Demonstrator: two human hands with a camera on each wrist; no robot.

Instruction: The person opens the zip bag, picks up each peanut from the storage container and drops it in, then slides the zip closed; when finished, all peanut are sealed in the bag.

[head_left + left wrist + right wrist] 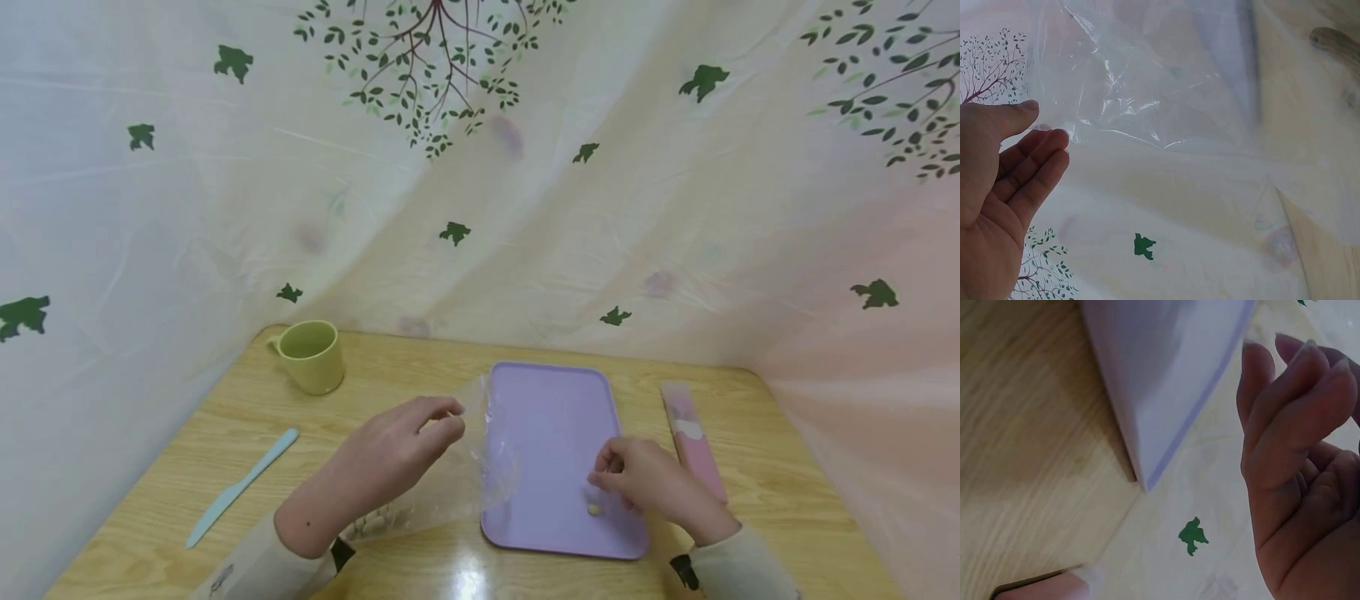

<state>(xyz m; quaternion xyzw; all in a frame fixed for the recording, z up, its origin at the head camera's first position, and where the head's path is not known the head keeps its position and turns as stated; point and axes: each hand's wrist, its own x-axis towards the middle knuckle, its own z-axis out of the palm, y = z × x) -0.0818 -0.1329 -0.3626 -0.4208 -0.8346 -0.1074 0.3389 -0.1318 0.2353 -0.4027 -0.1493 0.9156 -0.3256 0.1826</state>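
Note:
My left hand pinches the edge of a clear plastic bag between thumb and fingers. The bag spreads over the left side of a purple tray. Unshelled peanuts lie at its near end, partly hidden by the left forearm; one peanut shows at the upper right of the left wrist view. Over the tray's right side, my right hand has loosely bent fingers, with nothing visible between them. Just below it is a small pale yellowish piece, too small to identify, at the tray's surface.
A green mug stands at the back left of the wooden table. In front of it lies a light blue plastic knife. To the tray's right is a pink and white flat packet. A patterned curtain hangs behind the table.

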